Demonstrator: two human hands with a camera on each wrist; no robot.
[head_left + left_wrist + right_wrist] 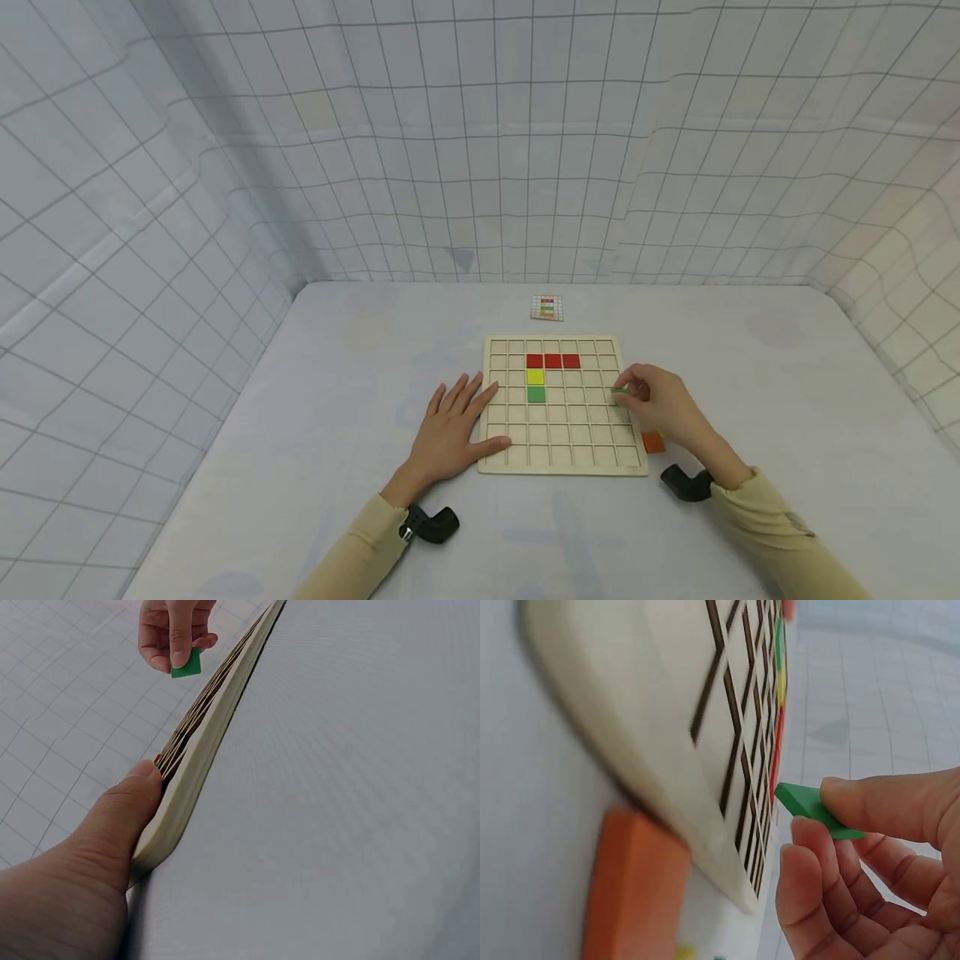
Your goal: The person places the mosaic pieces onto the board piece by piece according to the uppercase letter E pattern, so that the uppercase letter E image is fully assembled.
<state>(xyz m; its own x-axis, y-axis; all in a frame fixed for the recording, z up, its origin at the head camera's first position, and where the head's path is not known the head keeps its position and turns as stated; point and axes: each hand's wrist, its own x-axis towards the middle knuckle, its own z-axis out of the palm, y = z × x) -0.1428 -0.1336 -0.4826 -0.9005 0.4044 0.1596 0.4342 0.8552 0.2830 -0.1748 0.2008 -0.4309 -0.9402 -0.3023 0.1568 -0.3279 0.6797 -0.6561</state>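
Note:
A pale wooden grid board (558,458) lies flat on the table. Three red square tiles (552,361) sit in one row of it, with a yellow tile (535,377) and a green tile (536,394) in the column below the leftmost red one. My right hand (663,404) pinches another green tile (810,808) between thumb and fingers, above the board's right edge. Spread fingers of my left hand (450,433) rest at the board's left edge, the thumb (124,806) lying over its rim.
An orange tile (653,442) lies against the board's right side, partly under my right hand, with a bit of yellow beside it. Behind the board is a small card (547,307) printed with a coloured grid. White gridded curtains (495,150) surround the table.

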